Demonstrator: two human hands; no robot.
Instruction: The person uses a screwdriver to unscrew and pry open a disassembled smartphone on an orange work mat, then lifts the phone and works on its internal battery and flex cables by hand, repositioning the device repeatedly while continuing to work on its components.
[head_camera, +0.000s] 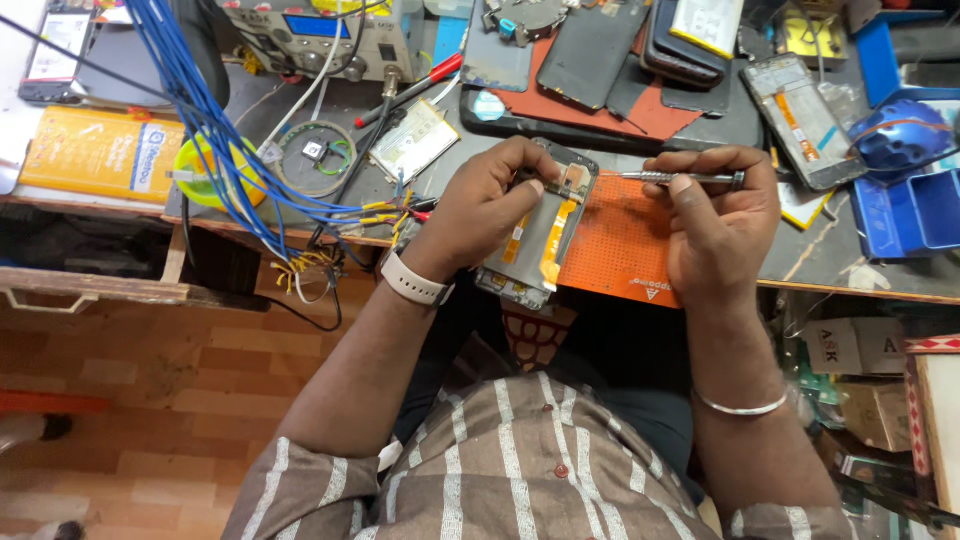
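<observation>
My left hand (490, 200) grips an opened phone frame (540, 238) with orange flex cables, holding it tilted over the bench edge. My right hand (718, 222) is closed around a slim metal screwdriver (680, 178) whose tip points left at the top of the frame, near a small brown part. The phone's lower end hangs past the edge of the orange work mat (620, 240). A white watch sits on my left wrist, a silver bangle on my right.
A bundle of blue wires (200, 110) drops across the left of the bench. Several dismantled phones and screens (590, 50) lie at the back, a blue parts tray (915, 205) at right, a yellow box (95, 150) at left, cardboard boxes (855, 345) below.
</observation>
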